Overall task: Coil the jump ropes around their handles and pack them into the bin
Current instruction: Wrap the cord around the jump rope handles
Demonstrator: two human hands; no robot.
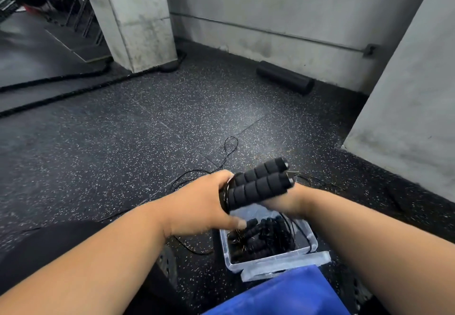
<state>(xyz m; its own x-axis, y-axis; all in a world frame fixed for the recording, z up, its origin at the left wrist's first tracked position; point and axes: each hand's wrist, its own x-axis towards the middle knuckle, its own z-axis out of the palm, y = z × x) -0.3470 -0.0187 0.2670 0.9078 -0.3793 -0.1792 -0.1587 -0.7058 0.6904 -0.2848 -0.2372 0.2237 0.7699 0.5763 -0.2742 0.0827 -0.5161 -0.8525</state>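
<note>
My left hand point(204, 201) grips the lower end of a pair of black foam jump-rope handles point(261, 184), held side by side with thin black cord wound around that end. My right hand point(285, 201) is mostly hidden behind and under the handles; its fingers cannot be made out. Both hands hover just above a clear plastic bin point(312, 243) that holds several coiled black ropes point(261, 238). Loose black cord point(229, 149) trails on the floor beyond the hands.
Speckled black rubber floor all around. A black foam roller point(285, 80) lies by the far wall. A thick battle rope point(73, 88) runs past a concrete pillar point(133, 16). A blue cloth point(283, 295) lies below the bin.
</note>
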